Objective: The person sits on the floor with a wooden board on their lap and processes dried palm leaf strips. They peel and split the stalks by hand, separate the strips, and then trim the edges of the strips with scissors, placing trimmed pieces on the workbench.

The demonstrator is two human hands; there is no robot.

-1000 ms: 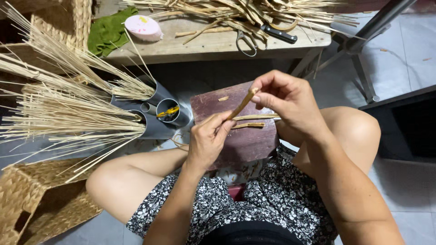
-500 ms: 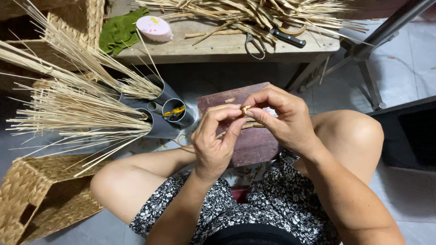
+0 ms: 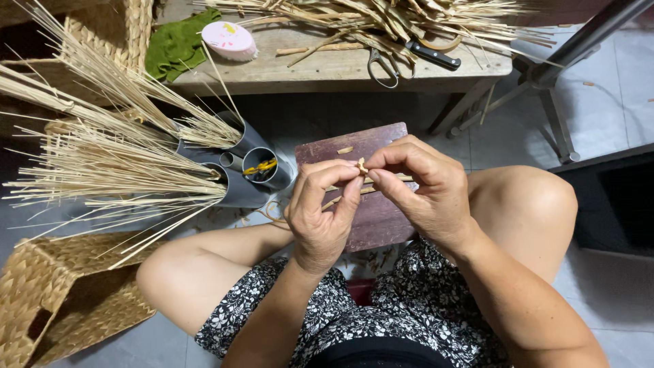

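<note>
left hand (image 3: 321, 215): fingers curled, fingertips pinched | right hand (image 3: 426, 187): fingertips pinched, touching the left's

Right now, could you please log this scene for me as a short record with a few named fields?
Setting: a seated person works over a dark red board on the lap.
Left hand: pinches a small straw piece with fingertips.
Right hand: pinches the same piece from the other side.
Board: a few loose straw bits lie on it.
Left side: metal tubes holding bundled straw stalks; woven basket below.
Bench: scissors, knife, green cloth, pink round container, straw pile.
</note>
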